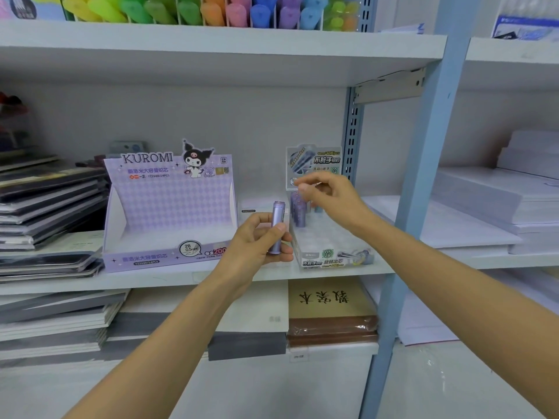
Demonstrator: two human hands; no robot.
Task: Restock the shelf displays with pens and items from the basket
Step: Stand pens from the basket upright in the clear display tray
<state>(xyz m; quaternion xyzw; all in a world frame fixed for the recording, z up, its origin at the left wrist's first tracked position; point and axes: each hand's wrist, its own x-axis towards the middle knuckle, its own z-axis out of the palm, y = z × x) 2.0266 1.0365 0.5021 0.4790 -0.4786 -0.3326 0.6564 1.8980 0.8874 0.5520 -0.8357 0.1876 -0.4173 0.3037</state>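
Note:
My left hand [260, 241] grips an upright purple lead-refill tube [277, 226] in front of the middle shelf. My right hand [328, 196] hovers over the back of a clear display tray [329, 249], fingers loosely curled above a few purple tubes [298, 211] standing in the tray's rear slots; whether it touches one is unclear. The tray's front slots hold nothing. A purple KUROMI display box [169, 207] stands to the left with nothing visible inside. No basket is in view.
Stacked notebooks [48, 213] fill the shelf's left end. A small white box [257, 208] sits between the two displays. A blue shelf upright [423, 176] rises on the right, paper stacks [499, 207] beyond it. Coloured markers [211, 10] line the top shelf.

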